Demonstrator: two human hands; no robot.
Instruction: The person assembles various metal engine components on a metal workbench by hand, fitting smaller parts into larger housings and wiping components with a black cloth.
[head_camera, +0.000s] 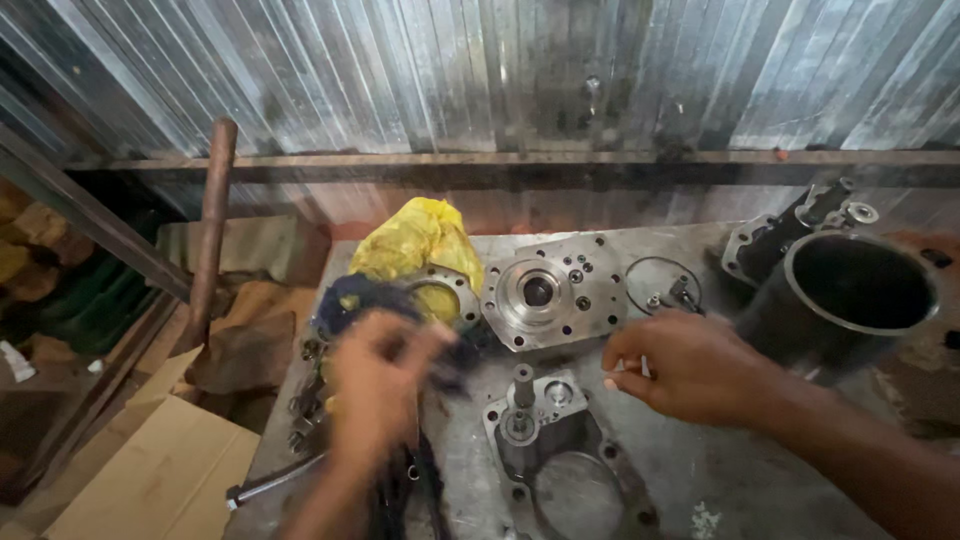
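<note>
Between flanged plate (545, 291) and housing (545, 440), right hand (680, 365) pinches small pin (643, 367); left hand (385, 375) blurred, grip unclear

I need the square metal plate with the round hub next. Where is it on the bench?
In the head view, the square plate lies flat mid-bench, toward the back, between the yellow bag on its left and the thin wire ring on its right.

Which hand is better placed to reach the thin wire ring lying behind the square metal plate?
Probably the right hand: it lies just in front of the wire ring and pinches only a small piece. The left hand is farther away, beyond the square plate.
</note>
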